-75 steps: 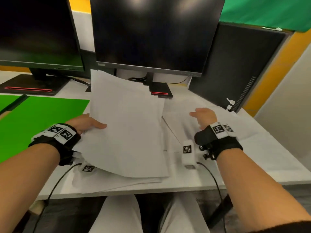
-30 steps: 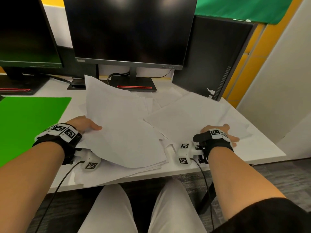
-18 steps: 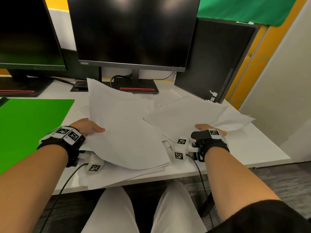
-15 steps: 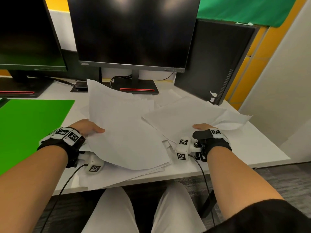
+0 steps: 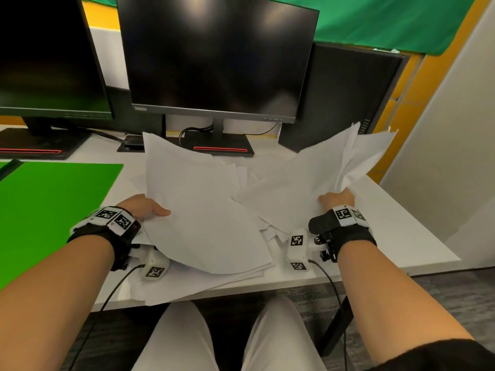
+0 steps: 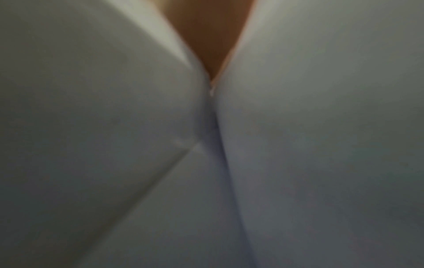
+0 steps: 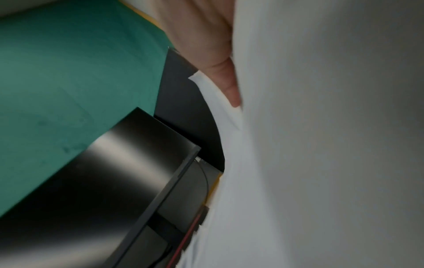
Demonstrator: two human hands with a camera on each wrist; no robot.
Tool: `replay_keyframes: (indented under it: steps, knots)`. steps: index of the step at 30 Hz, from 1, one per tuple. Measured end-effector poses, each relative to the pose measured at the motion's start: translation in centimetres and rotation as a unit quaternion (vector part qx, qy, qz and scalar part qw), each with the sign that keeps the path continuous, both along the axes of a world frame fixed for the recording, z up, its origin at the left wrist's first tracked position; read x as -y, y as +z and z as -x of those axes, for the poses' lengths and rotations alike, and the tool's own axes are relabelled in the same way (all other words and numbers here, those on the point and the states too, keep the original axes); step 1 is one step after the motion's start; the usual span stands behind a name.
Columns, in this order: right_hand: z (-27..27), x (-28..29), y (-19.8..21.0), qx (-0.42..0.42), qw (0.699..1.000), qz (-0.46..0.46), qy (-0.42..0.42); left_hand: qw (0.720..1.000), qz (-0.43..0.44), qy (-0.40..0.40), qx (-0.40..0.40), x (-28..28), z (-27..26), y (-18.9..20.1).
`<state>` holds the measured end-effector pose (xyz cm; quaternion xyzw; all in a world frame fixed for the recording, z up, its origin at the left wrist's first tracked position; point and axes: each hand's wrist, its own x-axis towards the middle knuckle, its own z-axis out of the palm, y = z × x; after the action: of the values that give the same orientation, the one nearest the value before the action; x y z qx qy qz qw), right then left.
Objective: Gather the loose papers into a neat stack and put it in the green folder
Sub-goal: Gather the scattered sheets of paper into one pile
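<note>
White loose papers lie fanned over the middle of the white desk (image 5: 396, 231). My left hand (image 5: 146, 208) grips the left bundle of papers (image 5: 203, 215) at its left edge, thumb on top. My right hand (image 5: 336, 199) grips the right bundle of papers (image 5: 316, 178), whose far end stands lifted off the desk. In the right wrist view my thumb (image 7: 220, 59) presses on those papers (image 7: 321, 145). White paper (image 6: 321, 145) fills the left wrist view. The green folder (image 5: 45, 210) lies open flat at the left.
Two dark monitors (image 5: 214, 57) (image 5: 45, 54) stand at the back on stands with red stripes. A black computer tower (image 5: 348, 95) rises at the back right, close behind the lifted sheets. The desk's right edge is near a white partition (image 5: 450, 129).
My right hand slid from the desk's right part back toward the pile and took hold of the right-hand sheets, lifting their far end. My left hand kept its hold.
</note>
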<state>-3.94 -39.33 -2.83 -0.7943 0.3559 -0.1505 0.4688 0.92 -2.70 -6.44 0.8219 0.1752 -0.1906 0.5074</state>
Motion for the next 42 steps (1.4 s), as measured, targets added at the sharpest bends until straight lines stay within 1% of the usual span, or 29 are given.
replay_keyframes:
  steps: [4,7,9,11,12,13,14,16,19,21,22,23,24,25,27,29,31,33,35,36,37,38,39,40,41,42]
  knots:
    - [0.0,0.2,2.8,0.101,0.993,0.022,-0.055,1.000,-0.003,0.001,-0.003,0.2,0.0,0.0]
    - [0.2,-0.3,5.8,0.222,0.973,0.030,-0.060,1.000,-0.002,0.001,-0.003,0.2,0.1,0.0]
    - [0.5,-0.9,8.0,0.312,0.949,-0.018,-0.042,1.000,-0.003,-0.003,-0.006,0.2,0.0,0.0]
    - [0.7,-1.6,10.1,0.402,0.909,-0.105,-0.026,1.000,0.003,-0.005,-0.007,0.2,0.0,0.0]
    - [0.6,-1.7,10.9,0.435,0.889,-0.143,-0.020,1.000,0.008,-0.005,-0.005,0.1,-0.1,-0.2]
    - [0.4,-1.7,11.5,0.451,0.875,-0.176,-0.012,1.000,0.011,-0.004,-0.006,0.1,-0.1,-0.2]
    - [0.2,-1.6,11.7,0.445,0.874,-0.196,-0.005,1.000,0.016,-0.003,-0.006,0.1,-0.1,-0.2]
    - [-0.6,-1.7,10.7,0.397,0.887,-0.233,0.012,1.000,0.019,0.001,-0.005,0.1,0.0,-0.1]
    - [-1.8,-2.5,6.9,0.317,0.896,-0.309,0.042,1.000,0.029,0.008,-0.001,0.0,0.2,0.0]
    - [-2.0,-2.9,3.6,0.214,0.910,-0.350,0.057,0.999,0.045,0.007,-0.002,0.0,0.2,-0.2]
    - [-2.0,-3.4,1.7,0.163,0.922,-0.346,0.060,0.999,0.050,0.012,-0.004,0.0,0.2,-0.3]
    - [-2.0,-3.7,0.1,0.126,0.933,-0.334,0.048,0.998,0.057,0.014,-0.006,0.0,0.2,-0.3]
    - [-2.0,-4.4,-1.5,0.097,0.945,-0.308,0.055,0.997,0.067,0.027,-0.001,0.0,0.3,-0.3]
    - [-2.2,-4.8,-2.9,0.081,0.950,-0.296,0.051,0.996,0.082,0.037,0.013,0.1,0.3,-0.3]
    - [-2.2,-6.0,-4.4,0.049,0.957,-0.282,0.053,0.989,0.126,0.071,0.040,0.1,0.4,-0.4]
    - [-2.3,-6.9,-5.1,-0.017,0.965,-0.240,0.104,0.978,0.177,0.095,0.050,0.0,0.5,-0.5]
    - [-2.6,-7.1,-5.2,-0.057,0.962,-0.221,0.151,0.975,0.206,0.076,0.036,-0.2,0.7,-0.4]
    - [-2.9,-6.9,-4.8,-0.072,0.959,-0.215,0.170,0.985,0.166,0.048,0.018,-0.4,1.0,-0.4]
    - [-3.4,-6.4,-4.4,-0.065,0.964,-0.199,0.164,0.993,0.115,0.028,0.017,-0.5,0.9,-0.4]
    - [-3.5,-6.1,-4.1,-0.047,0.973,-0.174,0.146,0.996,0.088,0.023,0.018,-0.7,0.8,-0.4]
    - [-3.4,-5.7,-3.8,-0.021,0.983,-0.148,0.110,0.997,0.069,0.013,0.012,-0.7,0.7,-0.4]
    - [-3.3,-5.4,-3.5,-0.013,0.989,-0.121,0.080,0.998,0.054,0.010,0.012,-1.0,0.3,-0.8]
    - [-3.2,-5.0,-3.4,-0.024,0.993,-0.091,0.071,0.999,0.044,0.005,0.008,-1.0,0.2,-0.8]
    - [-3.2,-4.6,-3.3,-0.050,0.993,-0.054,0.087,0.999,0.041,0.002,0.006,-0.9,0.7,-0.3]
    - [-3.1,-4.3,-3.2,-0.091,0.988,-0.020,0.124,0.999,0.043,-0.001,0.004,-0.8,0.7,-0.1]
    - [-3.1,-3.9,-3.2,-0.138,0.974,0.005,0.177,0.999,0.044,0.000,0.004,-0.7,0.8,0.0]
